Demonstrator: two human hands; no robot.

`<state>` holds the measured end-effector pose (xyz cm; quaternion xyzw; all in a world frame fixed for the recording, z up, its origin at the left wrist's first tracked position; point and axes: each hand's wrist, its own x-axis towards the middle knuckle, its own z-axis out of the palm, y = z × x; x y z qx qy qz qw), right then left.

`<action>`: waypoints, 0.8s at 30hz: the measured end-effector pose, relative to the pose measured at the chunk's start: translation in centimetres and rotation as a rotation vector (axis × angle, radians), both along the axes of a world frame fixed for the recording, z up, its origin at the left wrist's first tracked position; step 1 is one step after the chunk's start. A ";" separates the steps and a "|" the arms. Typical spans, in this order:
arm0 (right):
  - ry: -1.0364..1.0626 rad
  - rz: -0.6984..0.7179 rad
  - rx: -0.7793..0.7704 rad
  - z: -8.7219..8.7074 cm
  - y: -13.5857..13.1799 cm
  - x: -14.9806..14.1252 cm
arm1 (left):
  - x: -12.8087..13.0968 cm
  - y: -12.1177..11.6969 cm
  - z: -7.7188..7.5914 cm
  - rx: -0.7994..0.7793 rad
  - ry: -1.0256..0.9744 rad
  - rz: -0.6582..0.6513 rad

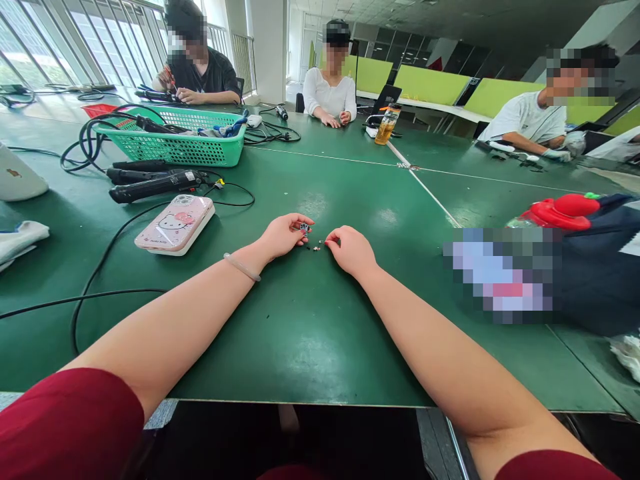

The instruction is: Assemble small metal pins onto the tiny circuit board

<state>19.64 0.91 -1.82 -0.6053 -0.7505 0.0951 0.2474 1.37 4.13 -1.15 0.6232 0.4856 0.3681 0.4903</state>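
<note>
Both my hands rest on the green table (310, 313), close together near its middle. My left hand (283, 235) has its fingers pinched on a tiny dark component (304, 228). My right hand (351, 249) is closed in a pinch on a small thin part (324, 242) that pokes out toward the left hand. A few tiny loose bits (315, 249) lie on the table between the two hands. A pale bracelet (242, 267) circles my left wrist.
A pink cartoon-cat device (175, 224) lies left of my hands, beside black tools (155, 185) and cables. A green basket (175, 137) stands behind them. A red-capped bottle (560, 212) and dark bag lie right. Three people sit at the far side.
</note>
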 end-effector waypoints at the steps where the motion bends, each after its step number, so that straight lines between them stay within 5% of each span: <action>1: -0.002 0.004 0.004 0.0 0.0 0.0 | 0.0 0.0 0.0 -0.003 0.000 0.004; 8: -0.002 0.228 0.023 -0.4 0.0 -0.3 | 0.0 0.0 0.0 -0.002 0.006 0.013; 24: -0.133 0.199 0.003 -0.4 0.3 -0.7 | 0.0 -0.1 0.0 0.019 0.038 -0.010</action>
